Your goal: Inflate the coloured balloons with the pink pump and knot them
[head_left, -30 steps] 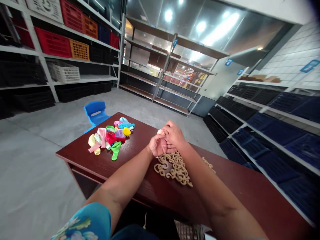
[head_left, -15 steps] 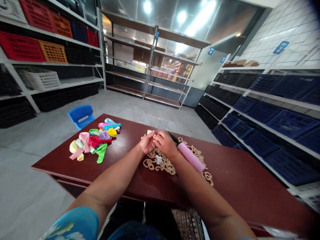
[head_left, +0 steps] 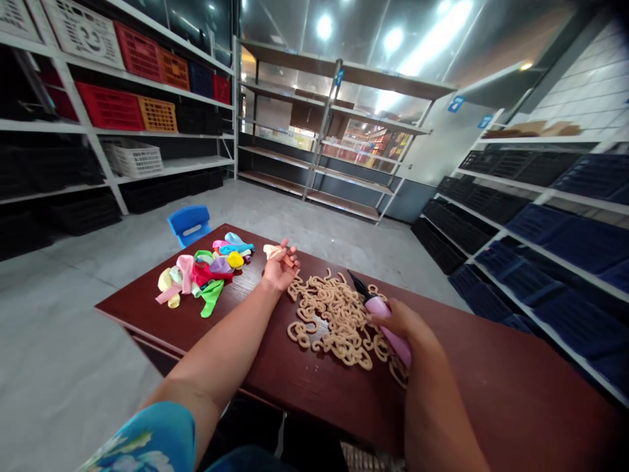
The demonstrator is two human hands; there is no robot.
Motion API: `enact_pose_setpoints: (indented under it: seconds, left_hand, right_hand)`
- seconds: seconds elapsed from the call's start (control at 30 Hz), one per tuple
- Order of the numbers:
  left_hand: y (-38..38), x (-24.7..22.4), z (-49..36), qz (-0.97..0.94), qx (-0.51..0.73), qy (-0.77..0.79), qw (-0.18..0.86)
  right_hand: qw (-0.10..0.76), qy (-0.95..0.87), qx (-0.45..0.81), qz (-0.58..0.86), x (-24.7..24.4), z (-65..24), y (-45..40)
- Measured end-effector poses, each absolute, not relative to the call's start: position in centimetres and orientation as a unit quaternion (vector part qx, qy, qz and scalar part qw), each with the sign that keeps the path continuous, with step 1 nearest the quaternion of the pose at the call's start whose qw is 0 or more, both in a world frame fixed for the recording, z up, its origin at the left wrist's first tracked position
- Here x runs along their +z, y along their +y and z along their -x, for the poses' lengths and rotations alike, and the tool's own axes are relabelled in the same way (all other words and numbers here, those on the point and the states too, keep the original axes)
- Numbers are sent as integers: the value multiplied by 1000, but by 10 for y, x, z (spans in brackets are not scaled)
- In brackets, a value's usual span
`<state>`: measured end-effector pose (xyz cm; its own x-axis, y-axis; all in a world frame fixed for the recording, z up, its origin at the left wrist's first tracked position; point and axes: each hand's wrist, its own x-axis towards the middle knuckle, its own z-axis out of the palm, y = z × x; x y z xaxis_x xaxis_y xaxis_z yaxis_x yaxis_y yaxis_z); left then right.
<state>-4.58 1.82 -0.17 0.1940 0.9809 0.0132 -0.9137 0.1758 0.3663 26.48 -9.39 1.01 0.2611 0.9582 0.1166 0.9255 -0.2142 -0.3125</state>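
Note:
My left hand is turned palm up over the table, its fingers curled around a pale peach balloon. To the right, my right hand grips a pink balloon pump with a black tapered nozzle. The pump lies slanted at the right side of a heap of tan curled pieces. Its lower end is partly hidden by my hand. A pile of loose, limp balloons in many colours rests left of my left hand.
The dark red table spans the space before me. A blue chair stands beyond its far left edge. Racks carry red crates at left and dark blue crates at right. A tall shelf rack stands at the back.
My hands, together over the tan heap earlier, are now apart. The left moved left with the peach balloon. The right came down and took hold of the pump. The view turned slightly left.

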Motion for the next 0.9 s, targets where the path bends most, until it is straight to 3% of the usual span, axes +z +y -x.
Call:
enact_pose_setpoints:
  seconds: [0.1,0.37,0.7,0.9]
  left_hand:
    - [23,-2,49,-136,638,130,747]
    - [25,-3,51,-104,650,137,740]
    - [18,-1,42,-125,612,133,770]
    - [6,3,26,-168,645,185,722]
  right_hand:
    - [118,-649,36,751,17,-253,-96]
    - [174,-754,-72,630,38,-184,-102]
    - [154,-757,-93,628,30,-176,-96]
    - [163,-757,-105,625,28,-172,-96]
